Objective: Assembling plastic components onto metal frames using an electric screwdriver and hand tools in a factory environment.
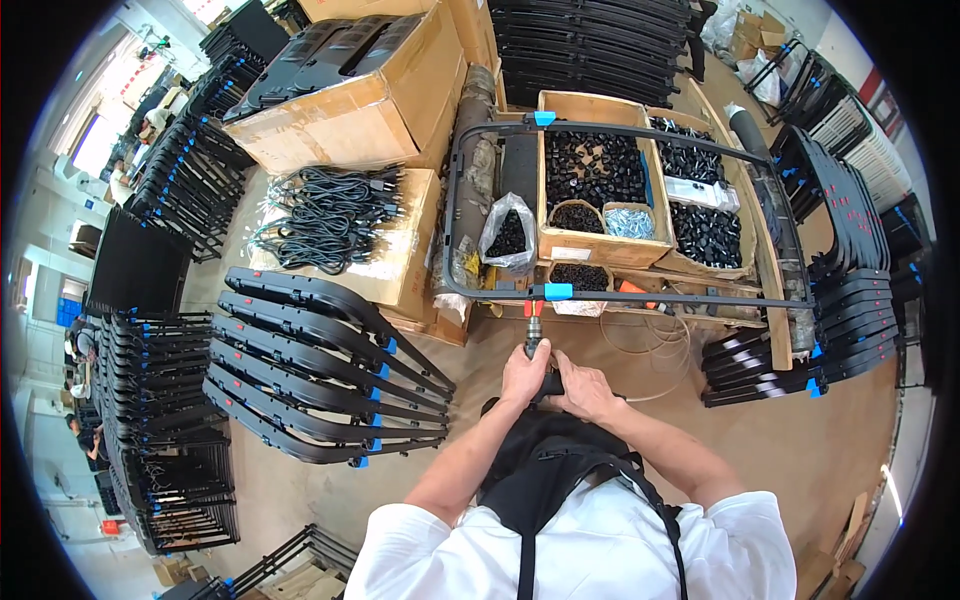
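Note:
Both hands are closed around a power screwdriver (534, 330) in front of my body. My left hand (524, 375) wraps its barrel, just behind the metal nose. My right hand (588, 390) grips the dark handle end, its fingers partly hidden. The tool's tip points away from me and meets, or nearly meets, the near rail of a black tubular frame (680, 299) beside a blue clip (558, 292). That frame lies across the workbench, over the parts boxes. Another blue clip (544, 118) sits on its far rail.
Beneath the frame, cardboard boxes (600, 247) hold black caps, knobs and silver screws. A plastic bag (508, 235) of black parts lies beside them. Black cables (335, 215) cover a carton at left. Stacked black frames (330, 370) stand left and right. A thin hose (655, 392) trails right.

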`<state>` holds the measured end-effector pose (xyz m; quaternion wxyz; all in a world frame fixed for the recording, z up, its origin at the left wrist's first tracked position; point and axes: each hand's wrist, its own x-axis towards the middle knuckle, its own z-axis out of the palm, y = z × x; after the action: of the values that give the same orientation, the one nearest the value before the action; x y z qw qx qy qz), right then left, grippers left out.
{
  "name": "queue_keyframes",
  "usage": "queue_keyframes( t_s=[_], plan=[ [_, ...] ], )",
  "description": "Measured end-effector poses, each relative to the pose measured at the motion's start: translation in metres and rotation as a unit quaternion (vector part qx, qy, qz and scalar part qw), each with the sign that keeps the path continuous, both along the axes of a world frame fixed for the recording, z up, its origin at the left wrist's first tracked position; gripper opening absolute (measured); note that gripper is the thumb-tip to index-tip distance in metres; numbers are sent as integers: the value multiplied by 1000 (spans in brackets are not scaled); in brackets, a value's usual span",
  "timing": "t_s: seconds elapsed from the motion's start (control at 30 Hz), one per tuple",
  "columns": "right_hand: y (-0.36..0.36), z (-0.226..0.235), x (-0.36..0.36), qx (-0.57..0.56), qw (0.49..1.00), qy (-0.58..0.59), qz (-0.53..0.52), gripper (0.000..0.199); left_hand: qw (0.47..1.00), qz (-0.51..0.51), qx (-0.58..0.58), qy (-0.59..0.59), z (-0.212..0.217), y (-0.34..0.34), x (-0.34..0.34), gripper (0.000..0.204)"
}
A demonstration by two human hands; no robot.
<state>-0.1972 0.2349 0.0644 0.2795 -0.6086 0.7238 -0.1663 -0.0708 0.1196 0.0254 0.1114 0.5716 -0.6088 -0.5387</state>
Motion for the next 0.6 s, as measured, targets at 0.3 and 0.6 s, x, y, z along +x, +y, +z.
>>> queue_keyframes(
  t_s=[0.3,0.6],
  plan=[
    [-5,-7,6,-72,996,20,48,73,1000,11,-14,-7,6,-3,-2,63],
    [7,9,18,-49,999,-23,2,66,1000,-3,6,-19,5,5,6,69]
  ],
)
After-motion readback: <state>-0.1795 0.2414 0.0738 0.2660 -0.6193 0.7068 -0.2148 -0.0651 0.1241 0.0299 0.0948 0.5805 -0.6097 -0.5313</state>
